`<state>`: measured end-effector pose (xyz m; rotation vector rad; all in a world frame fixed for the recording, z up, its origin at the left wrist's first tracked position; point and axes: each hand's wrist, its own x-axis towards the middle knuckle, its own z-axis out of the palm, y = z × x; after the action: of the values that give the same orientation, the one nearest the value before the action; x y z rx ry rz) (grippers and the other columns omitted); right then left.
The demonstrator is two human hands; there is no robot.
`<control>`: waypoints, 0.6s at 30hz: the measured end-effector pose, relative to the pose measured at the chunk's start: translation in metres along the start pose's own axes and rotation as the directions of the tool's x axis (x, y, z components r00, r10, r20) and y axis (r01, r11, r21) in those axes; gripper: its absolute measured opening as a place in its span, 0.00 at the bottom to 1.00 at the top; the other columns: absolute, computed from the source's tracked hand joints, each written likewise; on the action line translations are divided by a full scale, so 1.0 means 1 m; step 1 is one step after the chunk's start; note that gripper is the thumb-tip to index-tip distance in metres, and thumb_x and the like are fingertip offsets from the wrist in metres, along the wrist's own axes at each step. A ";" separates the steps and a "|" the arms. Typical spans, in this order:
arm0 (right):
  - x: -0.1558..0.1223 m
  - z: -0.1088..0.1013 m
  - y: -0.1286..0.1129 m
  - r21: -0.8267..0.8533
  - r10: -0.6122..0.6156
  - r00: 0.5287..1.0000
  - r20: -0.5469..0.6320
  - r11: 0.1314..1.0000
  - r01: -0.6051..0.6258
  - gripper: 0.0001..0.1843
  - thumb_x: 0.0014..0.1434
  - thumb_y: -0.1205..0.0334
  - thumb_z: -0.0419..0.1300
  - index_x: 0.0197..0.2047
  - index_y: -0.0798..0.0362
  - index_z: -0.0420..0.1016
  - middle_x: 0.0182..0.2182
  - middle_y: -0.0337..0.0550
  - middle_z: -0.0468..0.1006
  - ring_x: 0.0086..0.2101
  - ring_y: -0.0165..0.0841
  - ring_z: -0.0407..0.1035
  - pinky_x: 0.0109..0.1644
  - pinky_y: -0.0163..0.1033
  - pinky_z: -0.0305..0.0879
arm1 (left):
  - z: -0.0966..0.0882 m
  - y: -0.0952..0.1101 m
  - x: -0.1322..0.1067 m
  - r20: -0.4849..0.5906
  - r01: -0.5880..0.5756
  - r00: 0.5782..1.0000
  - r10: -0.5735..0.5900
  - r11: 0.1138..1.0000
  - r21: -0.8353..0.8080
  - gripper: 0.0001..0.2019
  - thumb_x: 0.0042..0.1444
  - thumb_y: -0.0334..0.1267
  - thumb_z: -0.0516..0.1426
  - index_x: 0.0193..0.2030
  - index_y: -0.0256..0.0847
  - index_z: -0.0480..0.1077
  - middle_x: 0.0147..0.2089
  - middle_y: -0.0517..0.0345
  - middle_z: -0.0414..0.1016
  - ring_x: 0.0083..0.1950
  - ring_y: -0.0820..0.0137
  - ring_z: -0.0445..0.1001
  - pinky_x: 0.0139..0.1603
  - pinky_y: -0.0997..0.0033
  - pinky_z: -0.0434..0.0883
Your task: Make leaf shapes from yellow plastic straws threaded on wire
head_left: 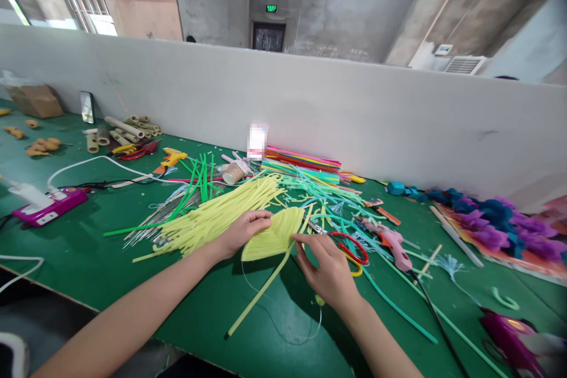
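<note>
A flat, leaf-shaped piece of yellow pipe cleaners (273, 237), laid side by side, is held over the green table. My left hand (245, 230) grips its left edge between thumb and fingers. At its right edge my right hand (325, 266) pinches a yellow pipe cleaner (259, 300), whose long end hangs down toward the front. A thin pale thread loops below the leaf. Behind my left hand lies a thick bundle of yellow pipe cleaners (221, 212). Scissors (361, 251) with red and yellow handles lie just beyond my right hand, partly covered by it.
A pink glue gun (396, 251) with a black cord lies at right, near blue and purple fuzzy pieces (491, 224). A yellow glue gun (172, 157), bamboo tubes (128, 130) and a purple power strip (51, 207) are at left. A white partition (354, 112) closes the back.
</note>
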<state>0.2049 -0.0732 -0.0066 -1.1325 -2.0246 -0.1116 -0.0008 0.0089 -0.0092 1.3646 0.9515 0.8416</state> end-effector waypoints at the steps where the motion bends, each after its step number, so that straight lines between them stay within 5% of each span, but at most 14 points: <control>1: 0.000 0.000 0.000 -0.004 -0.001 1.000 -0.003 1.000 0.001 0.12 0.61 0.68 0.54 0.47 0.49 0.71 0.36 0.46 0.79 0.36 0.36 0.73 0.42 0.42 0.70 | 0.000 0.000 0.000 -0.008 -0.013 1.000 0.013 1.000 0.007 0.19 0.50 0.48 0.61 0.45 0.38 0.75 0.49 0.52 0.77 0.51 0.57 0.71 0.50 0.65 0.66; 7: 0.000 0.000 0.000 -0.023 0.029 1.000 0.003 0.999 -0.029 0.12 0.61 0.69 0.53 0.47 0.50 0.68 0.35 0.45 0.78 0.36 0.36 0.72 0.41 0.41 0.68 | 0.000 0.001 -0.003 0.095 0.004 0.995 -0.005 1.000 0.014 0.25 0.50 0.50 0.61 0.52 0.40 0.71 0.52 0.51 0.75 0.53 0.59 0.71 0.50 0.66 0.67; 14: 0.005 -0.011 -0.008 0.021 -0.064 0.970 0.236 0.998 0.061 0.11 0.58 0.63 0.59 0.46 0.49 0.70 0.33 0.43 0.78 0.35 0.36 0.70 0.44 0.44 0.64 | 0.000 0.002 -0.006 0.174 -0.010 0.985 0.009 1.000 0.005 0.27 0.50 0.48 0.62 0.56 0.41 0.68 0.52 0.49 0.74 0.49 0.59 0.73 0.44 0.67 0.70; 18: 0.003 -0.004 -0.005 -0.001 -0.010 0.980 0.198 1.000 0.010 0.07 0.59 0.58 0.60 0.41 0.50 0.71 0.32 0.43 0.78 0.34 0.35 0.71 0.41 0.42 0.66 | -0.001 0.003 -0.007 0.191 0.033 0.981 -0.030 0.999 -0.010 0.27 0.50 0.48 0.62 0.56 0.43 0.68 0.54 0.52 0.73 0.48 0.60 0.74 0.44 0.67 0.70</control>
<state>0.2029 -0.0757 -0.0008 -1.1742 -2.2050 -0.0058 -0.0046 0.0031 -0.0053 1.3889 0.8152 0.6783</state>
